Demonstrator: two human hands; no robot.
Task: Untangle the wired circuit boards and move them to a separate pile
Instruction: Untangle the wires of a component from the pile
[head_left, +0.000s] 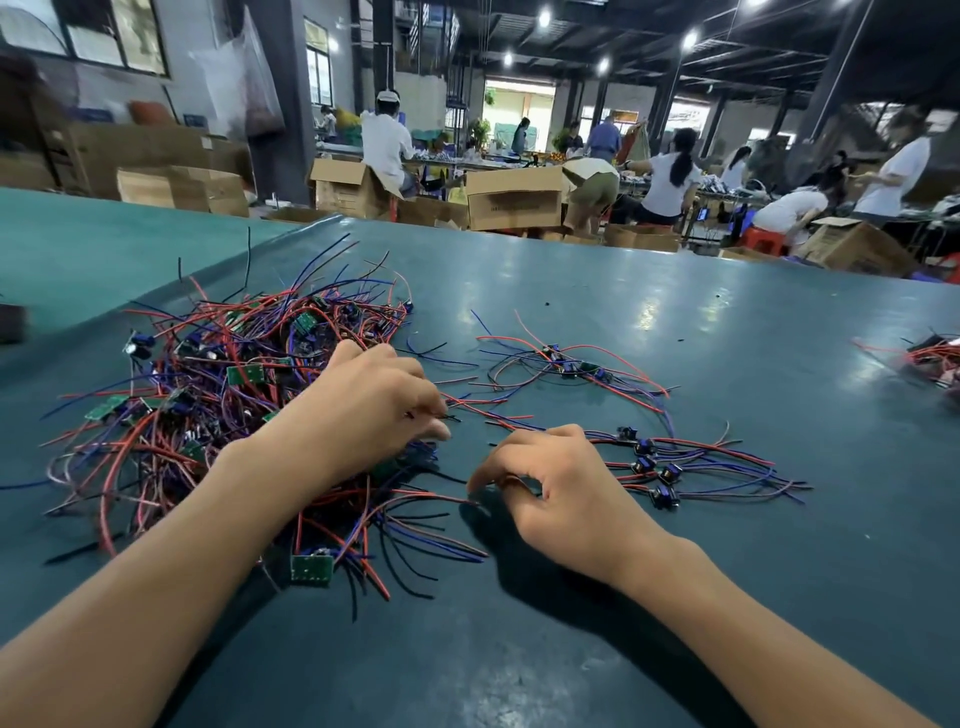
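The left hand (374, 400) pinches wires at the edge of the tangled pile (218, 395). The right hand (550, 488) curls over a wire end, grip unclear. The separate pile (649, 462) lies just beside it, with cardboard boxes (514, 200) beyond the table (675, 322).

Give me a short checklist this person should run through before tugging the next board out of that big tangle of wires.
1. Left hand has a hold: ok, its fingers pinch thin wires at the edge of the tangled pile.
2. Right hand has a hold: cannot tell; its fingertips sit by a wire end.
3. Pinched wires free of the tangle: cannot tell; the left hand hides where they run.
4. Separate pile ready: ok, it lies on the table to the right of the right hand, apart from the tangle.
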